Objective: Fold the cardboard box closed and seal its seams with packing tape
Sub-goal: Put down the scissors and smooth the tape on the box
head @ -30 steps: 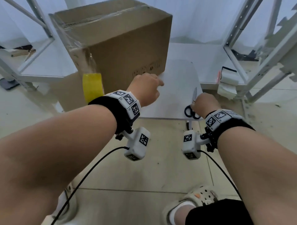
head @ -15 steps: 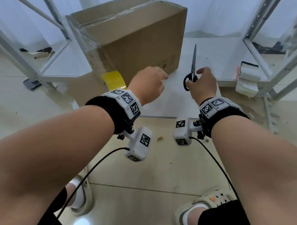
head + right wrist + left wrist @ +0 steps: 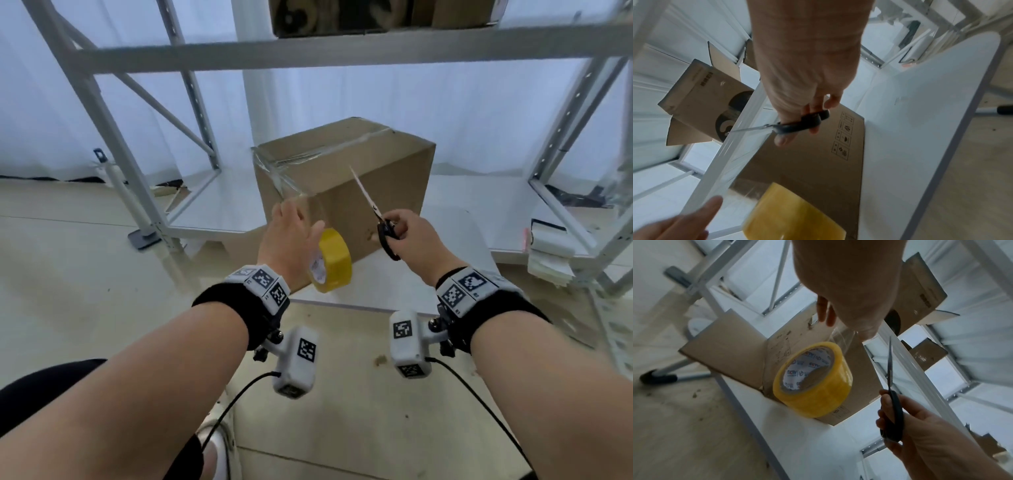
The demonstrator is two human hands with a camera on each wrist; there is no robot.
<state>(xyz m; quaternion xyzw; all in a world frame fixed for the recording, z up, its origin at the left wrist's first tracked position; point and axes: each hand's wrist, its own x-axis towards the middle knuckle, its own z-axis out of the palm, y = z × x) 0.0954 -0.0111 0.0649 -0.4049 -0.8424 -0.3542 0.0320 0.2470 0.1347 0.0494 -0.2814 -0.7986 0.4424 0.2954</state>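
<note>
Box taped on top, roll dangling, scissors up

Our cardboard box point(image 3: 346, 192) sits closed on the white table point(image 3: 455, 240), clear tape over its top seam and down the near corner. Our left hand point(image 3: 291, 236) has its fingers straight, touching the tape strip point(image 3: 840, 337) (the yellow tape roll point(image 3: 334, 262) hangs from it just beside the box). Our right hand point(image 3: 409, 233) has fingers curled through the scissors point(image 3: 376, 214), blades shut, pointing up.

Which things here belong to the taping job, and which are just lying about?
In the job:
cardboard box
yellow tape roll, hanging by its strip
scissors in right hand
left hand

Lying about:
metal shelving
printed carton
paper stack
</note>
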